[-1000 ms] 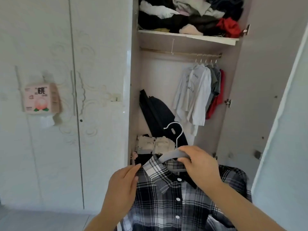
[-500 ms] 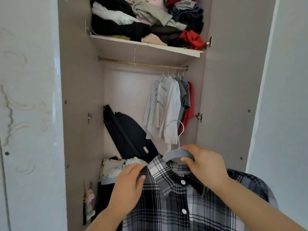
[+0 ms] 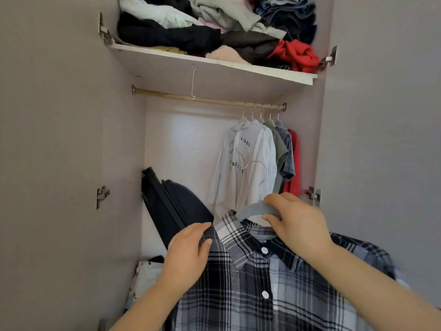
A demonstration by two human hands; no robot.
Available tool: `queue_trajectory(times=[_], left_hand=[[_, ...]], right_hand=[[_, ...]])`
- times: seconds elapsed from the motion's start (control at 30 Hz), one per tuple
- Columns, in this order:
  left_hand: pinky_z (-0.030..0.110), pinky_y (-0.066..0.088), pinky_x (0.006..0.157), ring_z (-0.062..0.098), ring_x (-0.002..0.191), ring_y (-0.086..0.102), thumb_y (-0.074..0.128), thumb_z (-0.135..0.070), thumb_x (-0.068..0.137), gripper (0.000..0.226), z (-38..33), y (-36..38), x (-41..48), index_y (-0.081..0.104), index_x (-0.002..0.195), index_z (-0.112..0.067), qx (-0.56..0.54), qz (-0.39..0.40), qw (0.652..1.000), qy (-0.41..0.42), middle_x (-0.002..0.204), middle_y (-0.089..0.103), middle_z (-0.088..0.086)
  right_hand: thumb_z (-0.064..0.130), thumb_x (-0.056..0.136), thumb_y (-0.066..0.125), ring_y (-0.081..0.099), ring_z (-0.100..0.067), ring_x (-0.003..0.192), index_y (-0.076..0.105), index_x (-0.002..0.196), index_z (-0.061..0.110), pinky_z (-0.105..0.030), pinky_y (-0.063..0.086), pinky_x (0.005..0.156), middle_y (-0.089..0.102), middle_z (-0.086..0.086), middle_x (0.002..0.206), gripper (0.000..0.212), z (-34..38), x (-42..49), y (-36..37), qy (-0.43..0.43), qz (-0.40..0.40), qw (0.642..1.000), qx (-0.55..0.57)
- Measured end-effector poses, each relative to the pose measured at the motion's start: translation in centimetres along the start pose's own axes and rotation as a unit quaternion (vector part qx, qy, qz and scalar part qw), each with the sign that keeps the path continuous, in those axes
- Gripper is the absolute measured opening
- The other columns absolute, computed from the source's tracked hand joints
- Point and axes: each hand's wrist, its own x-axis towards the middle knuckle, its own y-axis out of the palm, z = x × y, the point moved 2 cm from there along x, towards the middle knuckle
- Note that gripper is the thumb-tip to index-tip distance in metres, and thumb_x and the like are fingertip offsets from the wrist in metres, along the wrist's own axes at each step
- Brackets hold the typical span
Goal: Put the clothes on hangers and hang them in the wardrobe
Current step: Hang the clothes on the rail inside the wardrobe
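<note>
Well, I have the plaid shirt on its grey hanger, well below the wardrobe rail and in front of it. My right hand grips the hanger just under the hook; my left hand pinches the shirt's shoulder. I judge the cloth light, limp and apt to slide off, so the stiff hanger neck is my hold.

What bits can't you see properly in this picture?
Head view:
Plaid shirt: bottom cut off by the lower edge.
Hanger: right side hidden by the right hand and the shirt.
White shirt lettering: broken by folds, unreadable.
Pile on the shelf: top cut off by the upper edge.
</note>
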Motion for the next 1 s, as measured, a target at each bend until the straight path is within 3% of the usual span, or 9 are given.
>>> queue_trajectory(times=[0.17,0.27,0.37,0.53,0.83,1.0], left_hand=[[0.014,0.028,0.098,0.000,0.110,0.044,0.053,-0.022,0.093,0.038,5.2,2.8,8.0,0.050,0.130,-0.019,-0.019,-0.027,0.999,0.019,0.119,0.048,-0.016],[0.013,0.027,0.094,0.000,0.107,0.045,0.052,-0.022,0.093,0.036,7.5,3.9,13.2,0.051,0.128,-0.021,-0.014,-0.033,0.999,0.040,0.112,0.043,-0.020],[0.014,0.031,0.089,-0.003,0.099,0.044,0.053,-0.020,0.092,0.033,9.4,4.4,18.0,0.054,0.125,-0.023,-0.002,-0.043,0.997,0.071,0.111,0.052,-0.018],[0.030,0.038,0.099,0.008,0.109,0.050,0.051,-0.023,0.093,0.035,12.2,4.5,24.7,0.051,0.127,-0.026,0.049,-0.058,0.993,0.085,0.120,0.056,-0.013],[0.021,0.026,0.102,0.003,0.121,0.041,0.043,-0.036,0.095,0.043,16.2,5.5,35.1,0.035,0.137,-0.035,0.160,-0.080,0.979,0.095,0.135,0.043,-0.019],[0.018,0.024,0.103,-0.001,0.123,0.038,0.039,-0.040,0.094,0.043,18.1,7.2,40.8,0.031,0.137,-0.039,0.196,-0.101,0.971,0.089,0.136,0.039,-0.024]], right_hand=[[0.031,0.080,0.068,0.060,-0.019,0.069,0.062,0.104,0.025,-0.028,0.044,0.047,0.060,0.005,0.084,0.025,-0.9,6.9,5.3,-0.013,-0.019,0.999,-0.028],[0.036,0.083,0.063,0.059,-0.021,0.072,0.060,0.105,0.024,-0.027,0.042,0.049,0.059,0.004,0.086,0.025,-2.0,11.4,7.8,-0.020,-0.031,0.998,-0.053],[0.043,0.087,0.054,0.059,-0.017,0.081,0.055,0.106,0.027,-0.025,0.040,0.051,0.057,0.007,0.089,0.025,-3.0,15.6,10.0,-0.025,-0.026,0.993,-0.109],[0.042,0.088,0.050,0.057,-0.018,0.082,0.052,0.104,0.026,-0.027,0.043,0.051,0.055,0.007,0.089,0.023,-4.9,22.1,13.1,-0.018,-0.019,0.991,-0.133],[0.035,0.092,0.049,0.056,-0.020,0.086,0.055,0.100,0.021,-0.026,0.033,0.054,0.056,0.003,0.097,0.017,-9.0,35.9,18.5,-0.016,-0.037,0.980,-0.195],[0.021,0.090,0.053,0.053,-0.022,0.074,0.055,0.096,0.018,-0.026,0.030,0.051,0.047,0.002,0.082,0.006,-11.6,43.7,20.5,-0.009,-0.052,0.976,-0.213]])
